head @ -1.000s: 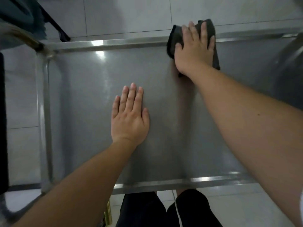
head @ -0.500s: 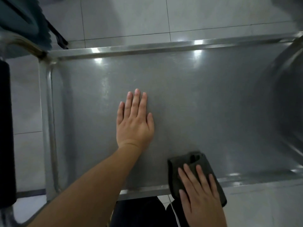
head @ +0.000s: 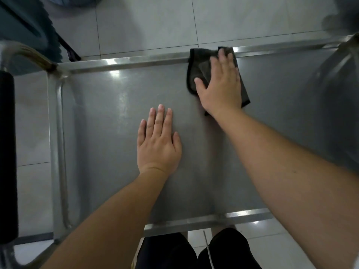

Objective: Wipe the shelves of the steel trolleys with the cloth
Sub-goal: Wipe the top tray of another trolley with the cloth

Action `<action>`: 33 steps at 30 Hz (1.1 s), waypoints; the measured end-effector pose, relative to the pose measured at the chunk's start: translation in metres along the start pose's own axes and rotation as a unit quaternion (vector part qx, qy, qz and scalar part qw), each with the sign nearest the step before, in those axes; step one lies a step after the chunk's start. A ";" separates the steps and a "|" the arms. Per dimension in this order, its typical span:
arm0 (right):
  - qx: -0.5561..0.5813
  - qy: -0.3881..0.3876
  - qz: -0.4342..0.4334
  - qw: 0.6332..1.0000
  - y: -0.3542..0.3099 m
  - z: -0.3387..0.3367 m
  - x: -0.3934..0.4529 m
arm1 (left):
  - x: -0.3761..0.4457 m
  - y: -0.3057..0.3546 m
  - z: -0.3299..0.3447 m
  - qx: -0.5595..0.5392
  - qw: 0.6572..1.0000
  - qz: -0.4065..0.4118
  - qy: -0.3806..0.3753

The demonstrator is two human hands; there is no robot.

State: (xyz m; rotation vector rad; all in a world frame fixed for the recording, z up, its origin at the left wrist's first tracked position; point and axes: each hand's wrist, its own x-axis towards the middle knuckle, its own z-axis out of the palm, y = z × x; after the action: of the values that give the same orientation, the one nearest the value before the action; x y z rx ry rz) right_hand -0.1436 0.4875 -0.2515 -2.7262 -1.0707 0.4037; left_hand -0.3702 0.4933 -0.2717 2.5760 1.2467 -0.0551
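The steel trolley's top shelf (head: 108, 144) fills the view, grey and smooth with a raised rim. A dark grey cloth (head: 198, 70) lies flat against the far rim, right of centre. My right hand (head: 221, 88) presses down on the cloth with straight, spread fingers reaching the far rim. My left hand (head: 158, 142) rests flat on the bare steel in the middle of the shelf, fingers straight and together, holding nothing.
The trolley's handle bar with a black grip (head: 7, 152) runs down the left side. A steel upright (head: 342, 61) curves over the shelf at the right. A dark chair (head: 29, 26) stands on the tiled floor (head: 147, 22) at the far left. My legs show below the near rim.
My right hand pulled the cloth from the far rim to the near rim, then pushed it back up to the far rim. My left hand stayed flat in the middle.
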 end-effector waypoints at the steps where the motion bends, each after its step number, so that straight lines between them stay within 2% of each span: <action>1: -0.029 -0.004 0.000 1.000 -0.001 0.001 -0.007 | 0.000 0.000 0.000 -0.002 1.000 0.001 -0.001; 4: -0.069 -0.017 -0.011 0.997 0.006 0.011 -0.059 | 0.001 -0.002 0.001 -0.003 1.000 0.003 -0.007; 10: -0.003 -0.004 -0.071 0.997 0.051 0.026 -0.219 | 0.002 -0.003 -0.001 -0.018 1.000 -0.002 -0.014; 16: 0.013 -0.084 -0.140 0.987 0.083 0.024 -0.334 | 0.002 -0.002 -0.013 -0.029 0.998 -0.003 -0.054; 20: 0.023 -0.082 -0.161 0.983 0.086 0.006 -0.348 | 0.008 -0.004 -0.037 -0.043 0.991 0.015 -0.126; 23: 0.040 -0.070 -0.141 0.987 0.084 -0.007 -0.341 | -0.010 -0.005 -0.055 -0.044 0.987 0.022 -0.151; 25: 0.049 -0.113 -0.102 0.987 0.079 -0.019 -0.331 | -0.036 -0.004 -0.064 -0.038 0.982 0.036 -0.181; 27: 0.050 -0.187 -0.058 0.979 0.073 -0.030 -0.318 | -0.063 -0.003 -0.070 -0.029 0.972 0.044 -0.227; 30: 0.000 -0.275 -0.053 0.960 0.059 -0.047 -0.297 | -0.098 -0.002 -0.080 -0.020 0.965 0.044 -0.259; 33: -0.040 -0.314 -0.061 0.947 0.049 -0.064 -0.284 | -0.123 0.006 -0.093 -0.017 0.965 0.036 -0.260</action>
State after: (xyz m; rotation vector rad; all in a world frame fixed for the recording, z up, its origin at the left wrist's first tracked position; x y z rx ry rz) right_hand -0.2917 0.2521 -0.1523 -2.6317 -1.4051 1.2922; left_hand -0.4511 0.4207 -0.1620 2.3501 0.9414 -0.6424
